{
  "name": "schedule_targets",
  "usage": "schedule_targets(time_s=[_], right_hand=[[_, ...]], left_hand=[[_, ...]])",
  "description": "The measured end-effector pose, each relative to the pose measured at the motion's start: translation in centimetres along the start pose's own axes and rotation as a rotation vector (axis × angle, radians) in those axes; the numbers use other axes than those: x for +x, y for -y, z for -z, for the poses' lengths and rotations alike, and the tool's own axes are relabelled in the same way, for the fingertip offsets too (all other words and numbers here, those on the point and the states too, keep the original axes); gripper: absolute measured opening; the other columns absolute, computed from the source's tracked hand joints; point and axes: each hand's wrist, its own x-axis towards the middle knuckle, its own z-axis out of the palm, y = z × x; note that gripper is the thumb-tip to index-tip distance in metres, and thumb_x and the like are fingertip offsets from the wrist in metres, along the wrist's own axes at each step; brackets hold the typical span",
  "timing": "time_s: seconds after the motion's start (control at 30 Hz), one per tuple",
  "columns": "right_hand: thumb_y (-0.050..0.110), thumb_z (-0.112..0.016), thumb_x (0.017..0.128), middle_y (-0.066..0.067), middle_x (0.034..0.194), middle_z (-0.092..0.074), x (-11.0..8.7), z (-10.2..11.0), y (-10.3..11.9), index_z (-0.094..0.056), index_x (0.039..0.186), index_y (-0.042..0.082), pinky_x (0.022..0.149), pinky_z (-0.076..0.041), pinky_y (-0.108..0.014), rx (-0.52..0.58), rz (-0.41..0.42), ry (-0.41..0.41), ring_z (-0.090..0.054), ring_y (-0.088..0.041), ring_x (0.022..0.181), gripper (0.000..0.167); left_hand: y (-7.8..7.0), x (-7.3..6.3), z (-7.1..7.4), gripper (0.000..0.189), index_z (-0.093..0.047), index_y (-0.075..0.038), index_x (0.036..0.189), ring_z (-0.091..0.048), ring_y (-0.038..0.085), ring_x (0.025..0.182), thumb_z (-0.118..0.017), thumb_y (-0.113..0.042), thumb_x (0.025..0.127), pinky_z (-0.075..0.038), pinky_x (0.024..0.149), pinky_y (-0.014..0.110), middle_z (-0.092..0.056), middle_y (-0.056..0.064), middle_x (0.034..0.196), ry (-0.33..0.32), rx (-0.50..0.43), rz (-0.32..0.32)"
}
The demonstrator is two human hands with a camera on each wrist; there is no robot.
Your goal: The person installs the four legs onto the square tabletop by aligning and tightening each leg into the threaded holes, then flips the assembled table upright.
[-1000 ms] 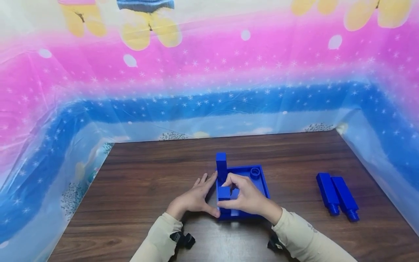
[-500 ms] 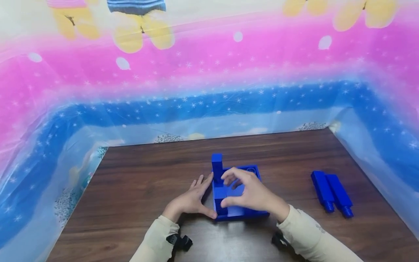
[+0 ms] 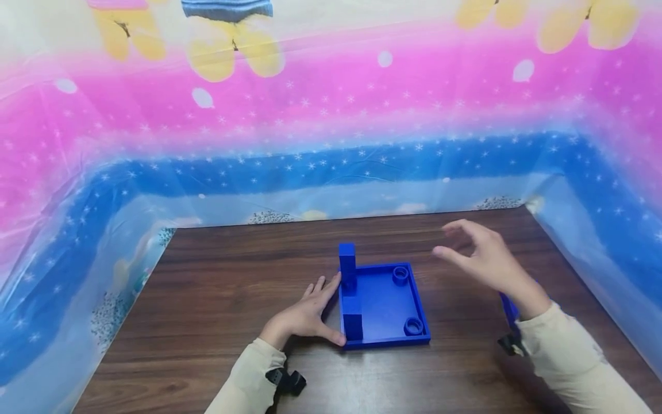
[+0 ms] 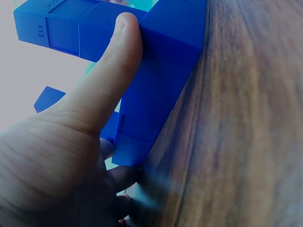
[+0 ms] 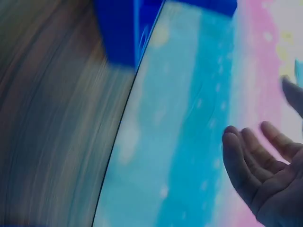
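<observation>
The blue tray (image 3: 385, 307) lay flat on the wooden table (image 3: 233, 276). Along its left side stood two upright blue posts, the far post (image 3: 347, 259) at the tray's far left corner and the near post (image 3: 354, 326) at its near left corner; the foot of the near post was hard to make out behind the tray's front wall. At the tray's two right corners sat a far ring (image 3: 400, 275) and a near ring (image 3: 413, 326), both with their round openings showing.

The left hand (image 3: 309, 316) rested against the tray's left wall, thumb at the near corner and fingers spread toward the far one. In the left wrist view the thumb crossed the blue plastic in full sight, while the other fingers were partly hidden and dim.

The right hand (image 3: 486, 256) was raised to the right of the tray, well apart from it and holding nothing, its fingers loosely bent and the thumb held away from them. The right wrist view cut off part of this hand and showed the tray only as a blurred piece at the top edge.

Farther right of the tray, the right forearm and sleeve (image 3: 579, 356) covered most of a blue block (image 3: 509, 310); whether more lay beneath could not be told.
</observation>
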Motion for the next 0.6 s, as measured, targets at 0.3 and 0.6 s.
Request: schedule_targets(time_s=[0.3,0.6], right_hand=[[0.043,-0.075,0.099,-0.034,0.127,-0.067,-2.8,4.4,-6.4,-0.063,0.134,-0.005,0.087,-0.051,-0.067,-0.228,-0.199,0.09,-0.067,-0.049,0.105,0.061],[0.039,-0.074,0.1,-0.033,0.116,-0.071,-5.3,4.7,-8.9,-0.06,0.134,-0.008,0.08,-0.054,-0.065,-0.299,-0.294,0.228,-0.069,-0.05,0.1,0.06]], left_hand=[[-0.1,0.0,0.0,0.139,-0.001,-0.007,0.17,0.011,0.038,0.161,-0.096,-0.043,0.075,0.006,0.128,0.055,-0.007,0.016,0.176,-0.002,0.005,0.004],[-0.1,0.0,0.0,0.139,-0.001,-0.007,0.17,0.011,0.038,0.161,-0.096,-0.042,0.075,0.006,0.128,0.055,-0.007,0.016,0.176,-0.006,0.002,0.005]])
